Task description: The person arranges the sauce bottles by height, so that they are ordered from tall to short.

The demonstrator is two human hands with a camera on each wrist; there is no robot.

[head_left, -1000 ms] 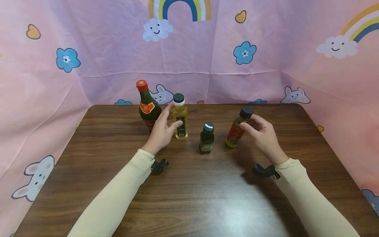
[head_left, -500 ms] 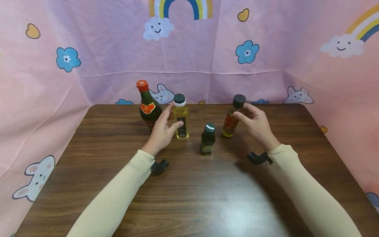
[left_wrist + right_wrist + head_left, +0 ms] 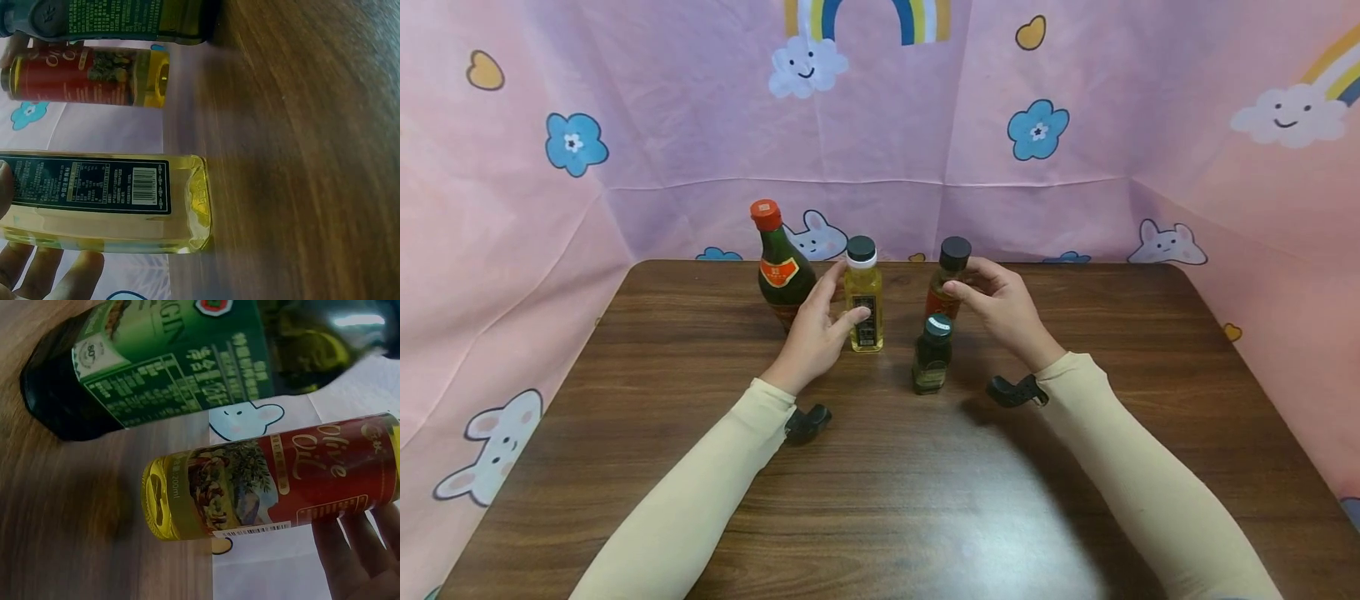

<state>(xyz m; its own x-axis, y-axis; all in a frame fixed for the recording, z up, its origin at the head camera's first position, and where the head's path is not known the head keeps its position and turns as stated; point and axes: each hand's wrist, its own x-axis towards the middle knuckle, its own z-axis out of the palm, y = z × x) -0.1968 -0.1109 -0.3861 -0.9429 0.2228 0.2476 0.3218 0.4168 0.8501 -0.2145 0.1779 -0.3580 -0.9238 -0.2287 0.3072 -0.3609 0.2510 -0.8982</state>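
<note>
My left hand (image 3: 816,329) is round a clear square bottle of yellow oil (image 3: 866,287), thumb in front and fingers behind. This bottle has a dark green cap with a white collar and stands upright; its barcode label shows in the left wrist view. My right hand (image 3: 1003,317) pinches a small round olive oil bottle (image 3: 275,481) with a red label and black cap, held just above the table. In the head view it is partly hidden behind a dark green square bottle (image 3: 931,362), which stands upright nearer to me.
A tall dark bottle (image 3: 784,275) with a red cap stands left of the yellow oil, partly behind my left hand. The brown wooden table (image 3: 880,492) reaches back to a pink printed cloth (image 3: 685,100). A black wrist mount (image 3: 1015,392) hangs under the right sleeve.
My right hand has carried the red-labelled olive oil bottle leftward and a little back, from the right of the dark green bottle to behind it. The left hand stays on the yellow oil.
</note>
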